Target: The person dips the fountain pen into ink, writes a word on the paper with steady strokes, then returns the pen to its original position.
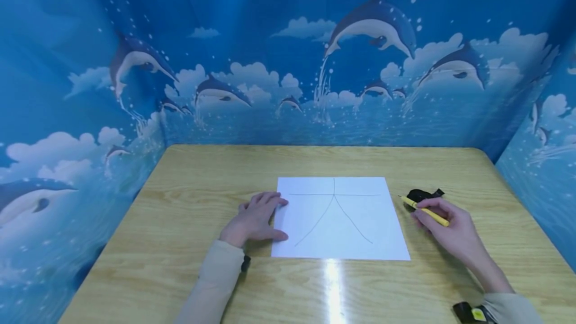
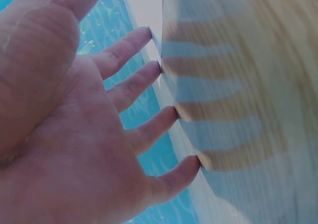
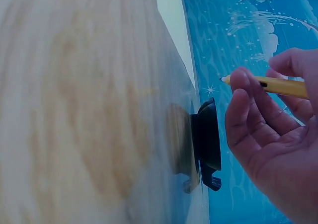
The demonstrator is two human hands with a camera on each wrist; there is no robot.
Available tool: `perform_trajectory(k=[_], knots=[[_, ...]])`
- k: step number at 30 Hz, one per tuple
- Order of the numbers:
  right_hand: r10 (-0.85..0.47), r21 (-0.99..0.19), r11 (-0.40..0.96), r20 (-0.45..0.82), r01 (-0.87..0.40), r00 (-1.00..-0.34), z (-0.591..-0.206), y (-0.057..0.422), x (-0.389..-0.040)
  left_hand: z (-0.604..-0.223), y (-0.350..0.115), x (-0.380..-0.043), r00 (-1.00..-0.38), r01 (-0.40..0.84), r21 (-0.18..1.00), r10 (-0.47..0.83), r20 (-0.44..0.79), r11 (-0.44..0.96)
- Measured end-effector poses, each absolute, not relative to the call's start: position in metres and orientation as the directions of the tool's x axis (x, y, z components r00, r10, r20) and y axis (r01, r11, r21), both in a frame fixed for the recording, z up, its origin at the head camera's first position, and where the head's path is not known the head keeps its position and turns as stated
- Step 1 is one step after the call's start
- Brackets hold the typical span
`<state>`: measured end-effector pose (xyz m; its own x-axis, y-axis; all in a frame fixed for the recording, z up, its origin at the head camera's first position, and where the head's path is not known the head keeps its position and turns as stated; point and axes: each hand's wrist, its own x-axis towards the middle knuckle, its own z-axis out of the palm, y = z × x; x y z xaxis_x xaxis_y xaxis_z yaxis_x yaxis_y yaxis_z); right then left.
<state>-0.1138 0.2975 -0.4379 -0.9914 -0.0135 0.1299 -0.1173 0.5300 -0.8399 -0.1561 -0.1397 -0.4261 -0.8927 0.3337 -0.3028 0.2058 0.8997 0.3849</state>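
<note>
A white sheet of paper [image 1: 315, 224] lies on the table, bearing a horizontal line, a short vertical one above it and two slanting curves that spread downward. My left hand [image 1: 257, 218] rests at its left edge, thumb and fingertips on or beside the sheet. In the left wrist view the fingers [image 2: 149, 129] are spread, tips against the tabletop. To the right of the paper, my right hand [image 1: 450, 226] pinches a yellow pen [image 1: 434, 215], its tip pointing left and held above the table. A black object with a rounded body [image 1: 418, 195] lies just beyond that hand.
The wooden table [image 1: 216, 164] has rounded back corners. Blue curtains with dolphins [image 1: 252, 124] hang behind it and along both sides. Each wrist wears a black device [image 1: 470, 312], and a bright reflection falls on the table below the paper.
</note>
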Motion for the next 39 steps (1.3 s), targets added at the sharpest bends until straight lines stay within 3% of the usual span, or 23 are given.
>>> perform_trajectory(k=[7,12,18,27,39], knots=[[-0.021,-0.879,0.470,0.082,-0.082,-0.996,-0.4380,0.2973,-0.1138,-0.4261,-0.1391,-0.1565,-0.895,0.205,0.372,0.328,-0.304,0.905],[0.010,-0.842,0.537,0.072,-0.056,-0.997,-0.4384,0.2972,-0.1130,-0.4270,-0.1388,-0.1571,-0.896,0.204,0.361,0.322,-0.306,0.910],[0.017,-0.754,0.648,0.154,-0.107,-0.988,-0.4401,0.2993,-0.1119,-0.4276,-0.1391,-0.1569,-0.896,0.205,0.366,0.325,-0.304,0.908],[-0.003,-0.696,0.706,0.181,-0.130,-0.984,-0.4424,0.2997,-0.1132,-0.4268,-0.1403,-0.1561,-0.892,0.220,0.377,0.342,-0.295,0.899],[-0.026,-0.786,0.610,0.099,-0.095,-0.995,-0.4435,0.2981,-0.1112,-0.4259,-0.1402,-0.1552,-0.893,0.217,0.384,0.341,-0.294,0.898]])
